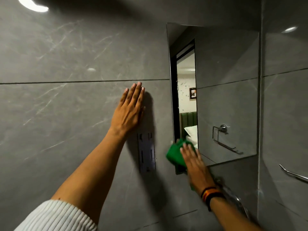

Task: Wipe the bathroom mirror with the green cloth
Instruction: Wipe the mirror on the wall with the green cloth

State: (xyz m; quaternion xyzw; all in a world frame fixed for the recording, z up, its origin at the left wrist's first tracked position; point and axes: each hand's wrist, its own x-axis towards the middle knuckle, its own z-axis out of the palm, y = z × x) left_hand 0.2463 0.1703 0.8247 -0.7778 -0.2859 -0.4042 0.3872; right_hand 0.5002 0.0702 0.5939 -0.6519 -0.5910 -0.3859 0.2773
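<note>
The bathroom mirror [228, 90] hangs on the grey tiled wall at the right, reflecting a doorway and a towel ring. A green cloth [175, 155] is pressed against the mirror's lower left corner under my right hand [194, 161], which lies flat on it with fingers extended; the hand is blurred. A dark wristband sits on that wrist. My left hand [130, 110] rests flat on the wall tile to the left of the mirror, fingers together and pointing up, holding nothing.
A small pale bracket plate [146, 153] is fixed to the wall between my hands. A metal rail [293, 174] sticks out from the right wall. A chrome fitting [233, 195] shows behind my right wrist. Bright light glare marks the tiles at top left.
</note>
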